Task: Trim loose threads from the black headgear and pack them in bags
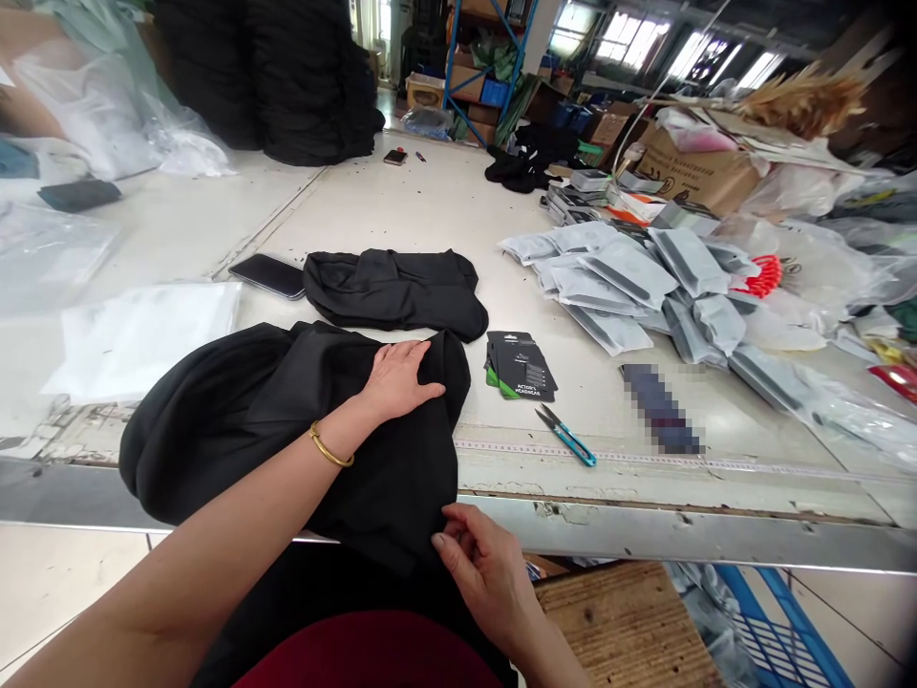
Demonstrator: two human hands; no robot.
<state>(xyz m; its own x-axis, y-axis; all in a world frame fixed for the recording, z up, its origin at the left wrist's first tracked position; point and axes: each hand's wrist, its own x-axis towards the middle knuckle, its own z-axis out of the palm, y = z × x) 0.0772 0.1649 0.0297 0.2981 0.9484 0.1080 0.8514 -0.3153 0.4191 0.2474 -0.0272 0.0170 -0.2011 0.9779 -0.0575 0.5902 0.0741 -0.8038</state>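
A large piece of black fabric [287,420] lies folded at the table's front edge, its rounded left end puffed up and its lower part hanging over the edge. My left hand [405,377], with a gold bangle on the wrist, rests flat on its upper right part, fingers stretched out. At the lower right edge of the same fabric, my right hand [483,564] has its fingers curled, with thumb and forefinger closed at the cloth's border. Just behind lies a second folded black fabric piece [394,291]. Black printed cards [521,368] are stacked to the right, near blue-handled thread snips [567,435].
Packed pouches [608,272] are heaped at the right, beside a cardboard box [692,167]. A phone [268,275] and white plastic bags [154,334] lie left. Tall black fabric stacks [279,86] stand behind. A measuring tape [752,466] runs along the front edge; a wooden board [630,621] sits below.
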